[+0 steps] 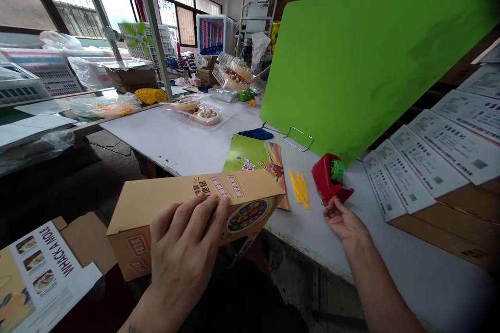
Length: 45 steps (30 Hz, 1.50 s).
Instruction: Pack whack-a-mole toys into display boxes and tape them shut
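Note:
My left hand (189, 250) is closed over a tan cardboard box (156, 195), fingers on its printed top and palm against the near side. The box lies tilted at the table's front edge, with a round picture of colourful pieces on its side. At a red tape dispenser (323, 179) with a green roll (336, 170), my right hand (344, 218) has its fingers curled and pinched by the near end. Whatever is between those fingertips is too small to make out. Yellow plastic pieces (299, 190) lie left of the dispenser. Behind the box rests a green printed booklet (244, 153).
A large green board (351, 57) leans up behind the dispenser. Stacked white-and-brown cartons (441, 151) stand at right. An open "WHACK A MOLE" box (50, 270) is at lower left. Clear-packed toys (207, 114) sit farther back on the white table (156, 130).

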### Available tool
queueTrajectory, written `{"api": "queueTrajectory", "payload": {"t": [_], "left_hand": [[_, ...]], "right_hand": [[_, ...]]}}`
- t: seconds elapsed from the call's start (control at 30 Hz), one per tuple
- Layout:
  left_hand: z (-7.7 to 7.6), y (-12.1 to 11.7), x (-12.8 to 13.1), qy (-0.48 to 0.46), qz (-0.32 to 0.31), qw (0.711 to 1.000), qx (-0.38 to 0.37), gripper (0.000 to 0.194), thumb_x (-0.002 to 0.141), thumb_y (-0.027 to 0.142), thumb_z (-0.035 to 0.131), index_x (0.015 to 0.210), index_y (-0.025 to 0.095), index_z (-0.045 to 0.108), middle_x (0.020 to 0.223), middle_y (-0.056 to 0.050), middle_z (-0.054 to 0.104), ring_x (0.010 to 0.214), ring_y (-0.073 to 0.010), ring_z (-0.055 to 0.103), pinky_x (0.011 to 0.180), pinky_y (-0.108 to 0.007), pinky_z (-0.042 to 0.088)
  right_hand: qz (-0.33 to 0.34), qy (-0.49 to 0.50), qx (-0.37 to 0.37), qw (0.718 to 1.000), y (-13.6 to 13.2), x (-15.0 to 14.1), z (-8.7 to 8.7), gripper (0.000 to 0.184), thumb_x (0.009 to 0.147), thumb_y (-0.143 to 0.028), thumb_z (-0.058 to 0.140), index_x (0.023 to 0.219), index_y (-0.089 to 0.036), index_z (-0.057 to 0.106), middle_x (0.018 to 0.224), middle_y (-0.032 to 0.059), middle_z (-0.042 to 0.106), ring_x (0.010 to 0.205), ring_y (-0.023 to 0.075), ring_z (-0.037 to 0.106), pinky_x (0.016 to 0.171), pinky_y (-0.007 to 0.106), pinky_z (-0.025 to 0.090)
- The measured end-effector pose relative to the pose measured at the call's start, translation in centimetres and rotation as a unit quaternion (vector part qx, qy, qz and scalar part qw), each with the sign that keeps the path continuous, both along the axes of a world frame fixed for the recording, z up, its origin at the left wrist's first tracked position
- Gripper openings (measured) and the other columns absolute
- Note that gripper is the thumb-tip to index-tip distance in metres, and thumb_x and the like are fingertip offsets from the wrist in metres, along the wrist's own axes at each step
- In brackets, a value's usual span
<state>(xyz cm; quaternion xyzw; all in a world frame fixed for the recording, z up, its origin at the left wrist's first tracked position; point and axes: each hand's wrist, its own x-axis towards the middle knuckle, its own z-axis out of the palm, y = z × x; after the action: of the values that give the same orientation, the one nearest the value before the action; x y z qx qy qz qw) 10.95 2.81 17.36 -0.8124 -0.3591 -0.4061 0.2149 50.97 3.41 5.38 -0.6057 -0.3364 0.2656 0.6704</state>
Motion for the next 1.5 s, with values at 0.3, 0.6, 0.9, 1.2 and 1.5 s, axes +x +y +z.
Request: {"api": "queueTrajectory", "payload": {"t": [0.3,0.6,0.9,1.2,1.5], "left_hand": [[0.3,-0.7,0.5,0.011,0.012,1.000,-0.023,0.029,0.099,0.008,0.046,0.119,0.012,0.067,0.112,-0.008,0.078,0.106,-0.0242,0.065,0.091,-0.040,0.038],[0.9,-1.3,-0.2,-0.011,-0.007,0.998,-0.067,0.029,0.099,0.012,0.043,0.123,0.016,0.060,0.113,-0.009,0.076,0.111,-0.0237,0.061,0.093,-0.040,0.037],[1.8,-2.0,-0.4,0.050,-0.002,0.992,-0.114,0.032,0.105,0.028,0.044,0.131,0.025,0.062,0.120,-0.008,0.069,0.112,-0.0262,0.054,0.091,-0.042,0.033],[2.1,-2.1,0.2,0.012,0.045,0.995,-0.091,0.037,0.106,0.041,0.042,0.122,0.022,0.069,0.102,-0.007,0.070,0.092,-0.0247,0.053,0.083,-0.042,0.033],[1.7,-1.6,0.3,-0.018,0.102,0.994,-0.044,0.017,0.101,0.028,0.058,0.111,0.025,0.072,0.089,-0.004,0.068,0.083,-0.0228,0.051,0.076,-0.040,0.033]], "right_hand": [[0.352,0.326,-0.029,0.877,-4.7,-18.8,6.9,0.023,0.073,-0.038,0.090,0.087,-0.022,0.081,0.080,0.0060,0.076,0.067,0.0116,0.065,0.065,0.023,0.056],[0.455,0.423,-0.040,0.783,-5.1,-22.0,10.0,0.032,0.081,-0.020,0.080,0.113,-0.023,0.079,0.115,0.0077,0.078,0.099,0.0117,0.071,0.091,0.020,0.054],[0.487,0.417,-0.011,0.767,-4.9,-22.4,11.3,0.035,0.085,-0.017,0.074,0.119,-0.022,0.077,0.120,0.0067,0.076,0.104,0.0115,0.071,0.097,0.020,0.053],[0.498,0.422,-0.001,0.757,-5.3,-23.5,11.1,0.038,0.085,-0.016,0.070,0.122,-0.024,0.076,0.116,0.0054,0.076,0.107,0.0113,0.068,0.103,0.023,0.049],[0.485,0.367,-0.031,0.794,-6.3,-25.2,9.5,0.037,0.083,-0.027,0.075,0.120,-0.026,0.077,0.120,0.0087,0.075,0.112,0.0213,0.068,0.104,0.036,0.050]]}}
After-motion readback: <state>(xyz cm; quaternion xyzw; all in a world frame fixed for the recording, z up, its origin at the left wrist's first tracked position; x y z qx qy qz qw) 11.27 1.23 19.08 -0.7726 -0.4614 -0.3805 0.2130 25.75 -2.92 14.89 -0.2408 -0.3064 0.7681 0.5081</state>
